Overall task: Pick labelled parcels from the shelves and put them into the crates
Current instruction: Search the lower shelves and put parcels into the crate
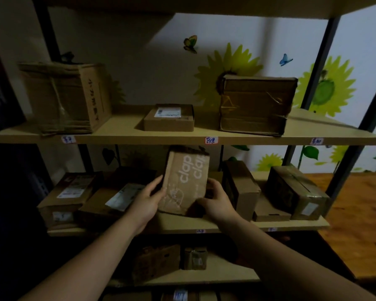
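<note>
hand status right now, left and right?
Left hand: grips the left edge of the brown parcel.
Right hand: grips the same parcel at its lower right edge.

The upper shelf (128, 139) bears a tall box (63, 96) at its left end, a small labelled box (168, 118) mid-board and a taped box (256, 105) toward the right end.

A yellow sunflower decal (228, 68), a green-yellow butterfly sticker (190, 44) and a blue butterfly sticker (285, 59) are brightening the pale wall (248, 35), while an orange wooden surface (360, 213) is catching light at right.
</note>
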A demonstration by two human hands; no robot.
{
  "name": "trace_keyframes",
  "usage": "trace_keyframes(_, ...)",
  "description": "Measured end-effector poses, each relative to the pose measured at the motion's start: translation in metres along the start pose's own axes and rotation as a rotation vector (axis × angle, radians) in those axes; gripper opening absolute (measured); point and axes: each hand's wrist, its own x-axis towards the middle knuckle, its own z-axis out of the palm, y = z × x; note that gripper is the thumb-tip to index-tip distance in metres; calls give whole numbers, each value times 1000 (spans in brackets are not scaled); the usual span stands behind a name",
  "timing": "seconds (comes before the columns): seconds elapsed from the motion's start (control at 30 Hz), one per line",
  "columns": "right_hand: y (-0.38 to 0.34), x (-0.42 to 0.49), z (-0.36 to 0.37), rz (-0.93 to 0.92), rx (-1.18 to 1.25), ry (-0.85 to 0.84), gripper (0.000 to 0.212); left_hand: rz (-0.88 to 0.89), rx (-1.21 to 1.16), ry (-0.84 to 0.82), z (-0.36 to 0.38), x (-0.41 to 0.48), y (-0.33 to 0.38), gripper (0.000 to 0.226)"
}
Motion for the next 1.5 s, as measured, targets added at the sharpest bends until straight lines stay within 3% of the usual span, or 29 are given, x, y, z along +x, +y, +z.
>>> trace_keyframes(0.13, 7, 1, 2, -27, 39, 20, 60, -38, -57, -23, -1, 1, -1, 38)
trace_keyframes(0.23, 3, -1, 4, 20, 124, -9, 36, -32, 22, -17, -1, 1, -2, 54)
trace_keyframes(0.33, 2, 0, 8, 22, 28, -9, 25, -65, 32, 18, 0, -1, -5, 61)
trace_keyframes(0.5, 1, 0, 8, 65, 41, -34, 61, -79, -41, 2, 4, -4, -12, 52)
trace_keyframes(0.67, 5, -1, 9, -7, -78, 52, 49, -82, 212, -36, 11, -11, -1, 51)
trace_keyframes(0.77, 2, -6, 12, -61, -101, 45, 41, -119, 103, -118, 13, -14, 3, 33)
trace_keyframes(0.87, 0, -15, 11, -104, -73, 3, 46, -132, -72, -139, 12, -19, 4, 18)
trace_keyframes(1.07, 4, -34, 2, -175, -66, -1, 60, -100, -164, -110, 11, -26, -7, 29)
trace_keyframes(1.23, -22, -19, -26, -117, 165, 0, 95, -126, -79, -244, 3, -25, 3, 77)
trace_keyframes(1.3, -30, -15, -36, -67, 176, -10, 82, -141, -27, -278, 5, -25, 11, 85)
trace_keyframes(1.37, -33, -15, -41, -52, 152, 21, 54, -126, 17, -232, 11, -26, 19, 88)
trace_keyframes(1.43, -32, -16, -46, -60, 188, 111, 37, -68, -24, -99, 22, -27, 25, 68)
trace_keyframes(1.5, -28, -18, -50, -68, 261, 218, 34, 9, -158, 91, 37, -34, 29, 45)
